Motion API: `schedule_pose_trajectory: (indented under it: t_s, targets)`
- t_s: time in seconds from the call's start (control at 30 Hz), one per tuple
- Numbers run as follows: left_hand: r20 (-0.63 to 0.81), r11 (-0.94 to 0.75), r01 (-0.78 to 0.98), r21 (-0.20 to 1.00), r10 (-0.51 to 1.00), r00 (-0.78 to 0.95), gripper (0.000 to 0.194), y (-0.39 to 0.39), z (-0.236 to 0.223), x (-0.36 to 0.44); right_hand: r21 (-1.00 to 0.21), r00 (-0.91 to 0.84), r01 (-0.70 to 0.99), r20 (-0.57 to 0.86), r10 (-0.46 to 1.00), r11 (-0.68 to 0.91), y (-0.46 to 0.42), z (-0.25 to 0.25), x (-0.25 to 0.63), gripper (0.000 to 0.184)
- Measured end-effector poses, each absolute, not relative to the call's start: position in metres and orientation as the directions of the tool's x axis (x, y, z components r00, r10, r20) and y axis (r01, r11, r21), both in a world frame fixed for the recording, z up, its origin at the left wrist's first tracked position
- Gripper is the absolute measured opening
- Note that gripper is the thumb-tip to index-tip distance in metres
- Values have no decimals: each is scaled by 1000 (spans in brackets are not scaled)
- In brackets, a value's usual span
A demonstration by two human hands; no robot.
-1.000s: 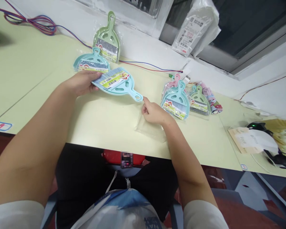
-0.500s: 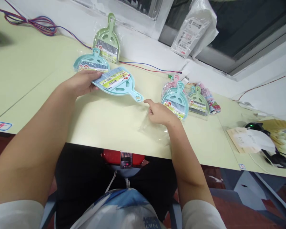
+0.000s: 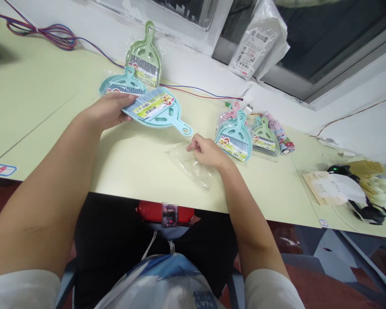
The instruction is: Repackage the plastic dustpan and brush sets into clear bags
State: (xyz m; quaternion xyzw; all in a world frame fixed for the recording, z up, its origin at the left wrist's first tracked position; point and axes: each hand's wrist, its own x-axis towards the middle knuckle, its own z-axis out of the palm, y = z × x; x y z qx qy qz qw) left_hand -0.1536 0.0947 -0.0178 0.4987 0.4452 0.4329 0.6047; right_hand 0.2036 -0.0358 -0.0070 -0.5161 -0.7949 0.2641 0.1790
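Observation:
My left hand (image 3: 111, 110) grips the bristle end of a light-blue dustpan and brush set (image 3: 162, 115), thumb on top. The set is tilted above the table, its looped handle pointing right toward my other hand. A yellow-green label lies across its brush. Below the handle, my right hand (image 3: 206, 150) has its fingers closed on a clear plastic bag (image 3: 193, 166), which hangs crumpled over the tabletop. Behind my left hand lies another blue dustpan set (image 3: 124, 81), wrapped in film. A green wrapped set (image 3: 145, 60) leans upright against the wall.
On the right stand more wrapped sets, blue (image 3: 234, 137) and green (image 3: 264, 136), beside a folded patterned cloth (image 3: 281, 135). Cables (image 3: 56, 35) run along the wall. A white plastic package (image 3: 255, 43) sits on the window ledge. Headphones (image 3: 369, 212) lie far right.
My right hand has drawn slightly down and left, its index finger curling in, and the clear bag has swung left with it. The blue set in my left hand stays nearly still.

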Motion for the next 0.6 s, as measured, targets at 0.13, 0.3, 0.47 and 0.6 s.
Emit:
schedule_pose_trajectory:
  t_s: [0.13, 0.3, 0.47, 0.6]
  targets:
    - [-85, 91, -9, 996, 962, 258, 26, 90, -17, -151, -623, -386, 715, 26, 922, 317, -36, -7, 205, 21]
    - [-88, 64, 89, 994, 949, 302, 30, 84, -15, -145, -638, -343, 702, 85, 936, 316, -35, -4, 207, 19]
    - [-78, 50, 99, 994, 949, 304, 28, 83, -19, -136, -675, -332, 643, 180, 926, 362, -36, 0, 205, 17]
    - [-68, 37, 96, 995, 938, 340, 26, 77, -20, -120, -673, -358, 622, 212, 910, 401, -37, 2, 200, 17]
